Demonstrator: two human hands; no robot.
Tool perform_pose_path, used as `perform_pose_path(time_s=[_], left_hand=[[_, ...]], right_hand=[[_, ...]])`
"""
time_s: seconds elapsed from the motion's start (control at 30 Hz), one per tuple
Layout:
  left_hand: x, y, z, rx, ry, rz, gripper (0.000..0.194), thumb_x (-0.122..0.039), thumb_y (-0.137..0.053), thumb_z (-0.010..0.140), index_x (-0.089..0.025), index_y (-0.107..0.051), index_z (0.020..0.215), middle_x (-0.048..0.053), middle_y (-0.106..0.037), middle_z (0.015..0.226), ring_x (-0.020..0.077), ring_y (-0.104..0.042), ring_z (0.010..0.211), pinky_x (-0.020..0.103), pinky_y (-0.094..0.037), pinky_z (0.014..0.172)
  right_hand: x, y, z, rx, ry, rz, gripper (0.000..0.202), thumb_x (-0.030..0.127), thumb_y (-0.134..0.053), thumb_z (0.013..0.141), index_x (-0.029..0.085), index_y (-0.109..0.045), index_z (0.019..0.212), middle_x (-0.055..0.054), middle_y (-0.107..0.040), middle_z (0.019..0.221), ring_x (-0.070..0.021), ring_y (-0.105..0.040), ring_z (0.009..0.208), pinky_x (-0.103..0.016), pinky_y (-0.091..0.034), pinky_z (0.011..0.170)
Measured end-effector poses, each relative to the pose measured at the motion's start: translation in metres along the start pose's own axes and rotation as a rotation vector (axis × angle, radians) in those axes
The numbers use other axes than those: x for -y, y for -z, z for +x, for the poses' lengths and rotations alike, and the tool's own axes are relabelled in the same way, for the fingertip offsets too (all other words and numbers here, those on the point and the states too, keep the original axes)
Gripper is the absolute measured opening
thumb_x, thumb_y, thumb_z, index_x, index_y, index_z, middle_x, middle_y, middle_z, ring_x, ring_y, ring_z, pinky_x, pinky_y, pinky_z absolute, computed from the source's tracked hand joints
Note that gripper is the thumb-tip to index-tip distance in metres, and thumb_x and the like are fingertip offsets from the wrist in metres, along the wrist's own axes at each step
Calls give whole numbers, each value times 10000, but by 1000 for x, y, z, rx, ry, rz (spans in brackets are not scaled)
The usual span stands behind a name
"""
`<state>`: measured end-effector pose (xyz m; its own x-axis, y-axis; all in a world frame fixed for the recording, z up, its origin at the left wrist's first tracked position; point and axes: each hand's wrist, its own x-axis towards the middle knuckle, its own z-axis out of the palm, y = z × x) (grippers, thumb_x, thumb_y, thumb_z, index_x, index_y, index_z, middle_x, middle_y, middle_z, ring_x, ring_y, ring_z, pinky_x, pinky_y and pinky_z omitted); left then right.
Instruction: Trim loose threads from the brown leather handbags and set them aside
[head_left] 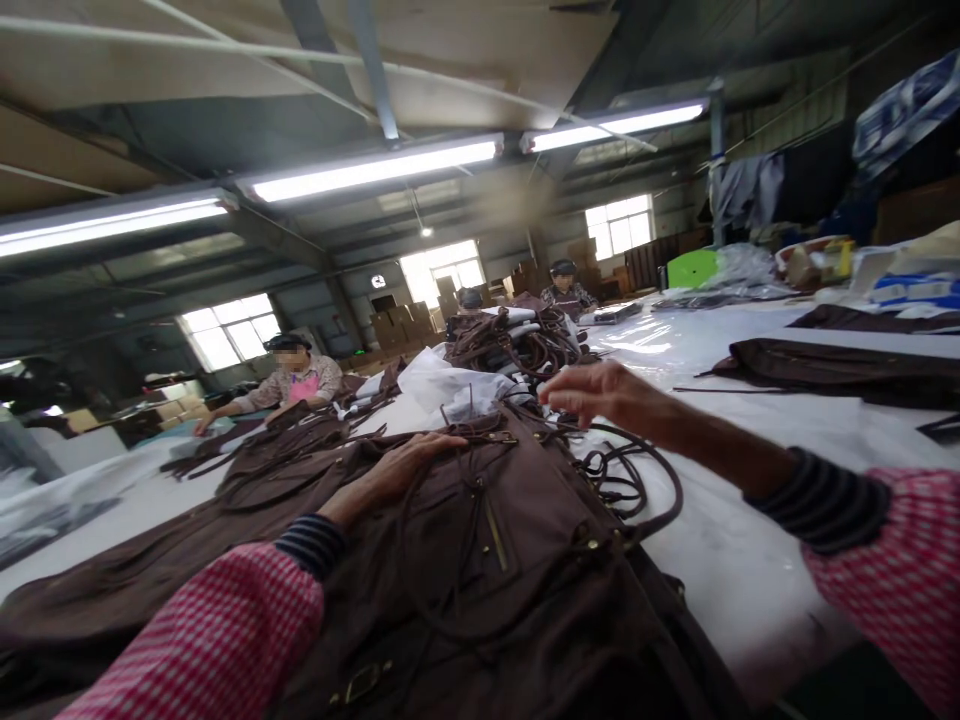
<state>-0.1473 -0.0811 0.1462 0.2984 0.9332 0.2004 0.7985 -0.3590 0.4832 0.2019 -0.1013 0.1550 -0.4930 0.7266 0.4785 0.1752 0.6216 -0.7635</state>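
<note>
The brown bag (525, 485) lies nearest; white tabletop (705, 480) spreads from its right edge, below the right forearm. On its far edge the left hand (397, 472) rests flat, fingers extended, gripping nothing visible. Above that edge's right end, the right hand (596, 392) hovers, fingers curled; I cannot tell whether it holds anything. Beyond the bag, brown straps (487, 345) heap up before 3 people (304, 380).

dim overall | glowing tube lights (375, 172) | windows (231, 332) blown out | glare on tabletop (641, 345) | edges soft
</note>
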Motion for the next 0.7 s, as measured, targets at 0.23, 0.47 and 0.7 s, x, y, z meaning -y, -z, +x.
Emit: perform_pose_path(time_s=[0.23,0.47,0.7], left_hand=[[22,40,25,77,54,405,283,-223,-575,808,-236,-775,1007,72,-759,1033,263,-656,1019,337,-459,933],[-28,-66,146,-98,218,178,168,-292,-641,863,-149,-728,880,108,-733,975,269,-658,993,346,-467,892],[5,-135,201,-359,418,-214,305,-370,-622,955,-137,-626,1153,78,-654,1121,200,-646,984,410,-558,872]], right_hand=[[-74,-86,-48,317,75,-426,365,441,-437,1034,252,-664,1248,-87,-613,1288,-249,-519,1174,-494,-330,1102],[-73,-88,-49,270,141,-479,369,394,-373,1055,261,-648,1261,-84,-622,1243,-244,-498,1159,-461,-356,1086],[-77,-86,-50,300,99,-364,345,457,-490,1005,282,-669,1242,-75,-629,1264,-252,-513,1171,-471,-336,1108]])
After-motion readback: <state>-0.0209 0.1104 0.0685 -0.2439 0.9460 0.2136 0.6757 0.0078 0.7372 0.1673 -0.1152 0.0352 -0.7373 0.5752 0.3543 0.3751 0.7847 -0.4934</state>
